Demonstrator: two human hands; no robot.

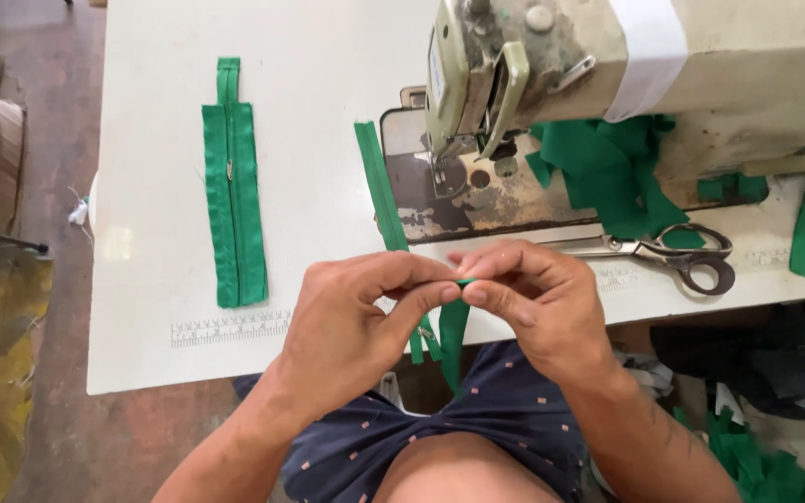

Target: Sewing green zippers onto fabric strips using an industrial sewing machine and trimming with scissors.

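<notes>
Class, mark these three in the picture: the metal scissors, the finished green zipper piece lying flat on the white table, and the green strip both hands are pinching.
Metal scissors [673, 250]: head view, at the pivot.
Finished green zipper piece [232, 196]: head view, mid-length.
Green strip [452, 335]: head view, hanging part below the hands.

A small pale rectangular label [437, 70] sits on the sewing machine [757, 65] head's end face; no packages, signs or screens.

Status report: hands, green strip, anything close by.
Left hand and right hand both pinching green strip at table edge. Scissors right of hands, apart.
</notes>
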